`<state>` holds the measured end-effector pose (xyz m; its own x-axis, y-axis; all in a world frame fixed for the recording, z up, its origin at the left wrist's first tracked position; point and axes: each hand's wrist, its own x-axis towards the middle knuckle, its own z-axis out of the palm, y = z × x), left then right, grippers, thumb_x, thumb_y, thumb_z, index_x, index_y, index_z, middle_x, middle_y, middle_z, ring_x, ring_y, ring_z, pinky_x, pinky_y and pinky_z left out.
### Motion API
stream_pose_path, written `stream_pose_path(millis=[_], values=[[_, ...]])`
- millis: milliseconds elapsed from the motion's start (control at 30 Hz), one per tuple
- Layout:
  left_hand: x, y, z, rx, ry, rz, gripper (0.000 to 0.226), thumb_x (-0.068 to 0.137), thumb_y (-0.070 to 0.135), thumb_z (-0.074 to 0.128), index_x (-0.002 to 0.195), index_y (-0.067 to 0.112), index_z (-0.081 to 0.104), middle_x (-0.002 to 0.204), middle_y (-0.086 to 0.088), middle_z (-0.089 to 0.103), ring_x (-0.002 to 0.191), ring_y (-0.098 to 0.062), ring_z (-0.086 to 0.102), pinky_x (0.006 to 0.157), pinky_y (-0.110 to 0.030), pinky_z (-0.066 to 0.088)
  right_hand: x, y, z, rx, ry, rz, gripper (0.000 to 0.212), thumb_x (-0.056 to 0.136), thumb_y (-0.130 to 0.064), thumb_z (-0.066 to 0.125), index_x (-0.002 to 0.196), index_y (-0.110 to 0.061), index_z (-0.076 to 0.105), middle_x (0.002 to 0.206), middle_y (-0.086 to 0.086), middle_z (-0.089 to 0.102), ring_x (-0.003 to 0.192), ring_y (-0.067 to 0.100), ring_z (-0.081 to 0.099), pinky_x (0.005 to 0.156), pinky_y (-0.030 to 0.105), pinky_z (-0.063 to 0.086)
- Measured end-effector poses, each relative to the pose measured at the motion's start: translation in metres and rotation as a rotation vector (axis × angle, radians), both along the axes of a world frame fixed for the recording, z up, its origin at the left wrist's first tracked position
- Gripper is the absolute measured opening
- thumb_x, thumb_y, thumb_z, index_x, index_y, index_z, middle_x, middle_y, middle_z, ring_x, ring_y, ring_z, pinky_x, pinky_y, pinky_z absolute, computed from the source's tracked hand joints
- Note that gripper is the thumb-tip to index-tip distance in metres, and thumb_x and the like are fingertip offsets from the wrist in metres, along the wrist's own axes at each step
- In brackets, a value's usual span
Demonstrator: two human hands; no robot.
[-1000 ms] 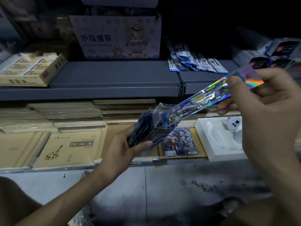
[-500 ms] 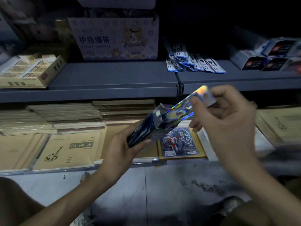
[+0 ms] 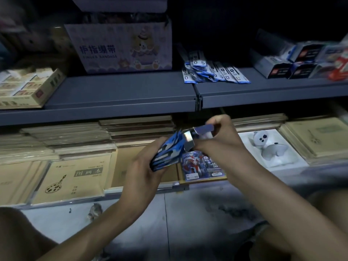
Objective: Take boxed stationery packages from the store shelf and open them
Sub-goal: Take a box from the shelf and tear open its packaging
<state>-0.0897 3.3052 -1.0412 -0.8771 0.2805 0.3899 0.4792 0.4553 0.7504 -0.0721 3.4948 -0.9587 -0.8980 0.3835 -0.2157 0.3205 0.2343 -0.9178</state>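
Your left hand (image 3: 143, 166) wraps around the blue box (image 3: 169, 151) and holds it up in the middle of your view, so it cannot slip. Your right hand (image 3: 222, 140), at the box's 2 o'clock, pinches the shiny flap (image 3: 201, 129) on its top end, probably to work that end. The shelf (image 3: 120, 91) is just behind, at 12 o'clock.
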Motion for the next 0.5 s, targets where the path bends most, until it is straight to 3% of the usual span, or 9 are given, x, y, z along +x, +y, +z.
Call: stream_pose_path(millis=[67, 167, 267, 367, 500], values=[[-0.001, 0.002, 0.0, -0.021, 0.042, -0.032, 0.064, 0.083, 0.003, 0.082, 0.14, 0.023, 0.06, 0.124, 0.014, 0.068, 0.114, -0.003, 0.064, 0.091, -0.016, 0.052, -0.001, -0.005, -0.001, -0.173, -0.041, 0.006, 0.071, 0.076, -0.003, 0.084, 0.132, -0.029, 0.05, 0.117, 0.005, 0.06, 0.104, 0.022, 0.063, 0.08, 0.033, 0.053], [-0.002, 0.003, -0.007, -0.025, 0.071, -0.053, 0.059, 0.084, 0.002, 0.082, 0.136, 0.021, 0.062, 0.122, 0.01, 0.069, 0.114, -0.011, 0.066, 0.093, -0.033, 0.056, -0.004, -0.015, -0.011, -0.347, -0.055, -0.046, 0.067, 0.083, 0.015, 0.071, 0.14, -0.017, 0.053, 0.112, 0.008, 0.066, 0.106, 0.029, 0.065, 0.081, 0.036, 0.051], [-0.001, 0.005, -0.008, 0.015, 0.004, -0.055, 0.056, 0.086, 0.005, 0.08, 0.137, 0.022, 0.063, 0.118, 0.011, 0.071, 0.112, -0.01, 0.067, 0.09, -0.023, 0.054, -0.006, -0.015, -0.012, -0.264, -0.075, -0.004, 0.07, 0.083, 0.013, 0.073, 0.143, -0.015, 0.053, 0.128, 0.013, 0.064, 0.116, 0.029, 0.064, 0.087, 0.033, 0.053], [0.001, 0.008, -0.001, 0.031, -0.012, -0.067, 0.057, 0.087, 0.005, 0.079, 0.138, 0.023, 0.062, 0.119, 0.014, 0.07, 0.111, -0.005, 0.067, 0.088, -0.016, 0.052, -0.007, -0.007, 0.0, -0.204, -0.098, 0.014, 0.065, 0.082, 0.005, 0.076, 0.139, -0.022, 0.059, 0.126, 0.006, 0.067, 0.116, 0.025, 0.064, 0.098, 0.037, 0.056], [0.0, 0.006, 0.001, 0.047, -0.017, -0.055, 0.055, 0.088, 0.005, 0.079, 0.137, 0.024, 0.062, 0.116, 0.017, 0.071, 0.108, -0.002, 0.067, 0.086, -0.014, 0.051, -0.006, -0.002, 0.006, -0.339, -0.129, 0.01, 0.036, 0.082, 0.002, 0.078, 0.111, -0.018, 0.074, 0.103, 0.008, 0.076, 0.099, 0.024, 0.071, 0.083, 0.035, 0.06]])
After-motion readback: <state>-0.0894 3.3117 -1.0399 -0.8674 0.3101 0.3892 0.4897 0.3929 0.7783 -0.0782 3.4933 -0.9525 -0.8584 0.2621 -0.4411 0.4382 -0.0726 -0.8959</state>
